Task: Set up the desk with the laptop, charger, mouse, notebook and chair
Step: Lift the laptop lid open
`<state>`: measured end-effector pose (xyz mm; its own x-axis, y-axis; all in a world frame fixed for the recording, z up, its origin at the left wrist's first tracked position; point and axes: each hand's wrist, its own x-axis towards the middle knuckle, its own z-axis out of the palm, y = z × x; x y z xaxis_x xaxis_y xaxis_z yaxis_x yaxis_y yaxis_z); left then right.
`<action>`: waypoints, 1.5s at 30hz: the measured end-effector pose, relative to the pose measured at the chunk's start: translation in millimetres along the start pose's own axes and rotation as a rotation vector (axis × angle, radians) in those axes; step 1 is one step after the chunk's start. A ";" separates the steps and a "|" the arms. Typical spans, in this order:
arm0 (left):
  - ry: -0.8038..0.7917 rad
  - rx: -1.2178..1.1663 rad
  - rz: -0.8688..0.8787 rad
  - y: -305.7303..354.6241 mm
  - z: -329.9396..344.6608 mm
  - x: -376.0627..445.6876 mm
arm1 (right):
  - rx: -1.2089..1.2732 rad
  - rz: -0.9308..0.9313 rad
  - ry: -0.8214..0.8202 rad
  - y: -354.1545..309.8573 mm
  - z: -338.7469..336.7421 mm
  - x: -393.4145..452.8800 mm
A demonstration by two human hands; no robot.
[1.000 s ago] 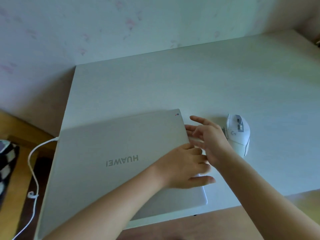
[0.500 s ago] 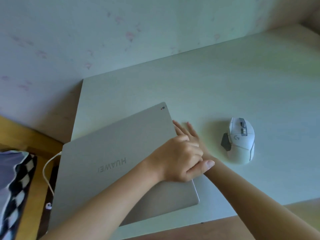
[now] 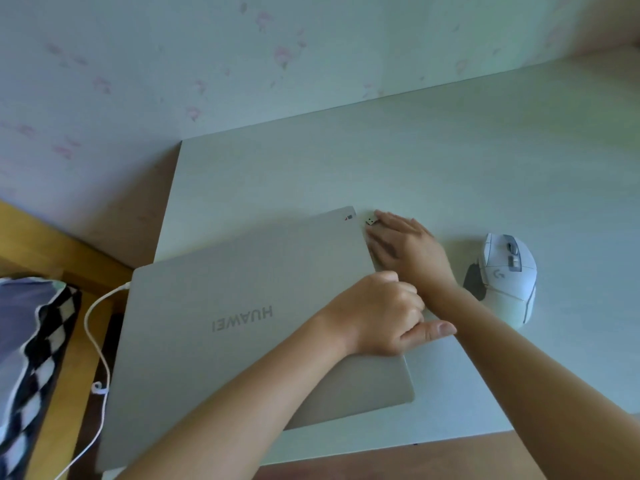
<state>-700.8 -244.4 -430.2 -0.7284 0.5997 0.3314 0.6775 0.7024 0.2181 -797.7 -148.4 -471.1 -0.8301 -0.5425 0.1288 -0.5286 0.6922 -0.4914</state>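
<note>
The surface, pale and wood-grained, is seen butted against a flowered wall. A closed silver laptop, lid logo inverted, is laid at 8 o'clock on the surface, overhanging its left edge. A white charger cable is seen running from the laptop's 9 o'clock edge down toward the floor. A checkered cushion is noted at far 9 o'clock. The left hand is rested on the lid near its 3 o'clock edge, fingers curled, thumb extended; nothing is seen held. The right hand is laid just beside the laptop's 3 o'clock edge, fingers extended, with a small USB dongle at the fingertips; whether it is pinched cannot be told. A white mouse is placed at 3 o'clock of the right hand.
</note>
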 end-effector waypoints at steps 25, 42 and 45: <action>-0.276 0.203 -0.562 -88.8 -27.4 -31.4 | 0.533 0.109 0.173 2.0 -18.5 8.2; -0.269 0.129 -0.507 -94.8 -28.4 -33.9 | 0.614 -0.079 0.035 9.5 -21.0 10.8; -0.271 0.126 -0.502 -95.0 -28.6 -33.7 | 0.602 -0.099 0.027 9.1 -21.3 13.0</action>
<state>-737.7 -342.3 -435.8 -0.9684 0.2469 -0.0343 0.2378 0.9562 0.1709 -817.1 -139.1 -455.6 -0.7905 -0.5730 0.2162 -0.4168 0.2447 -0.8754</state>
